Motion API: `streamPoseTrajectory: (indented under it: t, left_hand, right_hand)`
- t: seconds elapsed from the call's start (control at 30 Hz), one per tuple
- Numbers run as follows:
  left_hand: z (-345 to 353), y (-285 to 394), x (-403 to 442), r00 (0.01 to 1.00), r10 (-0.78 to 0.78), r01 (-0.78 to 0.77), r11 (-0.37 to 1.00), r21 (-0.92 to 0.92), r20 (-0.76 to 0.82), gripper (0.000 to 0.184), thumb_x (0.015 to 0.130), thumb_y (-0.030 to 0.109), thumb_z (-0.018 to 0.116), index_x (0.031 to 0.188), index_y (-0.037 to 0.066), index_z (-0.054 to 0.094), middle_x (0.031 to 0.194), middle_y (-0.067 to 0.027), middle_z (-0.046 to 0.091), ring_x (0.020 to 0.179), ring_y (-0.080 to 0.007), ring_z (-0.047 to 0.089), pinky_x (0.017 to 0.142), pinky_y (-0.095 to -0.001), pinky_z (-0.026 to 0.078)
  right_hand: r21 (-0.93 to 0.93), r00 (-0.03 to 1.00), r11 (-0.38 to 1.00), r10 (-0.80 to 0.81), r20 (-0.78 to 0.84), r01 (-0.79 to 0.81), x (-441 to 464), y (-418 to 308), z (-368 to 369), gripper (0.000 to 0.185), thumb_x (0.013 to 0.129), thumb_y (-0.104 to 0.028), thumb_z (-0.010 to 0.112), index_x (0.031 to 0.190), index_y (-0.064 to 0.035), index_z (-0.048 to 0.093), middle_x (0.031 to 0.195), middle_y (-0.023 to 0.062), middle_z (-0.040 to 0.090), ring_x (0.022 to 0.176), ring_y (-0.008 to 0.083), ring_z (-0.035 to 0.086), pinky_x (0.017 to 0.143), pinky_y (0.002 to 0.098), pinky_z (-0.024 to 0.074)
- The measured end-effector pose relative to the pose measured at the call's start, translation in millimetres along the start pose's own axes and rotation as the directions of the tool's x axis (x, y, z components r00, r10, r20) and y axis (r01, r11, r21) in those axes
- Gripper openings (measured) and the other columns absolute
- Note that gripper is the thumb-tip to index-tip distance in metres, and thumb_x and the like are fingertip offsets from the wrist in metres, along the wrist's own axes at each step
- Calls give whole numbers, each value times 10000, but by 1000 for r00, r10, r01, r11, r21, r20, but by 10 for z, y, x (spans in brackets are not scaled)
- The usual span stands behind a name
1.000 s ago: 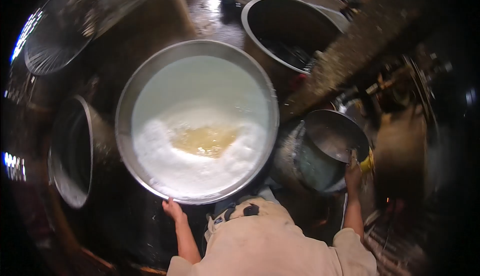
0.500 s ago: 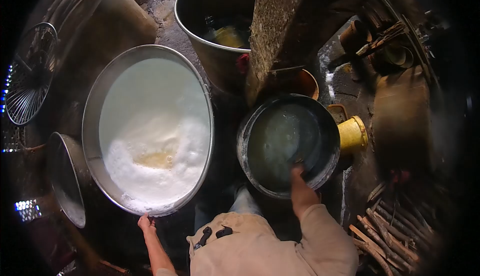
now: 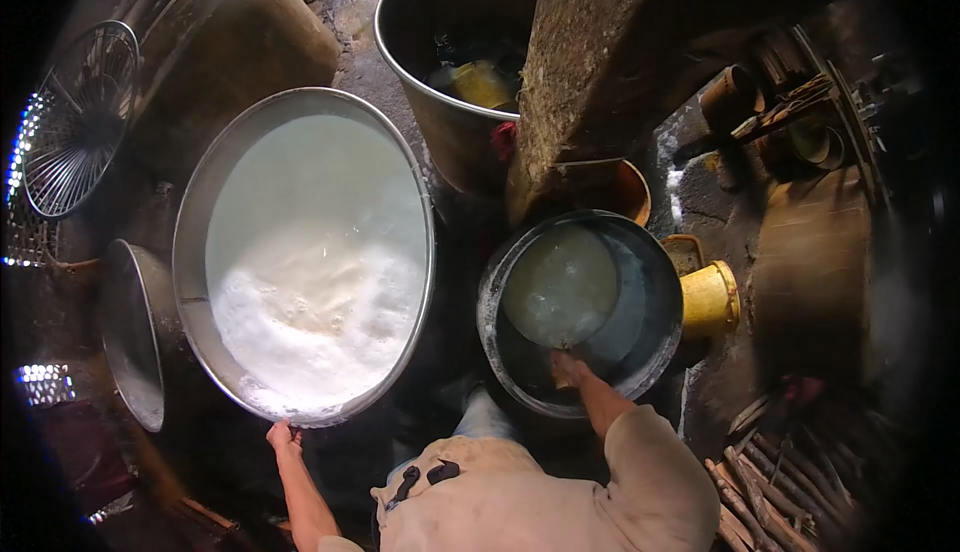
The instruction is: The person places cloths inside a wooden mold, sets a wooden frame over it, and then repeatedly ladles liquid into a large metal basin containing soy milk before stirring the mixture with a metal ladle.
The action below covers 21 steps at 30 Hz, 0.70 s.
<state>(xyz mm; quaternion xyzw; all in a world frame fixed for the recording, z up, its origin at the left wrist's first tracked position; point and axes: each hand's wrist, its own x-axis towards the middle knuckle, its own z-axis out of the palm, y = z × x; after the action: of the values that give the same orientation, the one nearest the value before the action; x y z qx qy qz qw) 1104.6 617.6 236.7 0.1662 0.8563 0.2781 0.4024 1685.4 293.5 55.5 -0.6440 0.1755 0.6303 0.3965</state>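
On the left is a large oval-looking metal basin (image 3: 190, 292) of pale liquid, with white foam (image 3: 310, 342) over its near half. My left hand (image 3: 284, 437) is closed on the basin's near rim. To the right stands a dark round pot (image 3: 655, 352) with a whitish rim. Inside it, a round bowl (image 3: 560, 292) full of cloudy liquid shows at the surface. My right hand (image 3: 568, 368) reaches into the pot, its fingers wrapped round the bowl's near edge. The bowl's underside is hidden.
A rough post (image 3: 570, 82) rises between the basin and a tall metal drum (image 3: 400, 62). A yellow bucket (image 3: 708, 302) lies right of the pot. Firewood sticks (image 3: 780, 492) are piled at lower right. Another metal basin (image 3: 135, 337) leans at left, below a fan (image 3: 80, 122).
My right hand has moved left and toward me, and the bowl now shows its full round shape, filled with liquid. My left hand stays on the basin rim. The foam's yellowish patch has faded.
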Motion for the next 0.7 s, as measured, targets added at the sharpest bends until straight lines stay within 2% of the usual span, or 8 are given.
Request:
streamPoseTrajectory:
  t: [0.07,0.17,0.27,0.4,0.5,0.63,0.67,0.7]
  left_hand:
    - [-12,-8,46,1000,1,-1,1000,25,-3,41,794,82,553,766,73,524,693,-52,551,545,-166,523,407,-293,382]
    - [-10,-38,32,999,49,-50,998,31,22,27,784,80,563,784,74,537,692,-41,547,551,-160,520,436,-293,404]
    - [-47,-53,75,996,44,-45,999,3,75,42,775,74,570,807,67,544,705,-40,549,559,-156,520,468,-298,426]
    - [-24,-34,25,993,45,-42,999,-25,105,70,761,79,584,820,60,550,707,-49,553,586,-161,530,488,-301,436]
    - [-42,-48,33,983,89,-76,993,-89,160,34,766,40,562,773,30,530,703,-72,564,563,-162,543,436,-280,415]
    - [-12,-21,-155,970,189,-156,966,-208,153,72,779,10,559,740,20,499,686,-90,568,546,-164,559,397,-279,426]
    - [-14,-89,-77,966,196,-150,956,-253,167,88,786,16,572,747,22,493,699,-91,574,551,-166,568,408,-293,459]
    - [-37,-138,14,960,178,-138,972,-188,216,73,779,35,578,782,35,505,749,-82,582,613,-177,578,458,-309,473]
  right_hand:
    - [-25,983,999,-29,-184,25,-440,-202,80,87,739,-74,604,687,-64,536,616,64,506,562,183,529,475,336,422]
    - [-160,985,976,-158,-76,144,-981,-389,-80,84,743,-76,614,704,-43,548,626,58,530,559,186,552,475,322,443]
    - [-349,985,931,-151,-87,111,-1525,-595,-218,82,760,-35,609,718,-21,540,600,75,524,475,182,520,419,317,425]
    - [-522,970,852,-160,-185,41,-2290,-918,-221,136,730,-96,626,644,-24,550,584,70,536,486,177,535,422,315,424]
    - [-518,980,853,-151,-131,62,-2601,-960,-261,122,729,-50,624,638,-22,548,576,73,536,472,179,532,413,317,422]
    - [-628,959,775,-224,-176,66,-3118,-1109,287,106,728,20,604,652,-12,537,562,87,526,452,190,521,408,339,427]
    - [-601,968,797,-192,-162,58,-3161,-1133,394,96,729,17,605,667,-10,538,558,82,517,446,187,513,406,342,425]
    - [-574,977,817,-158,-145,47,-3185,-1128,513,86,730,14,606,681,-8,539,553,78,508,441,184,505,404,345,423]
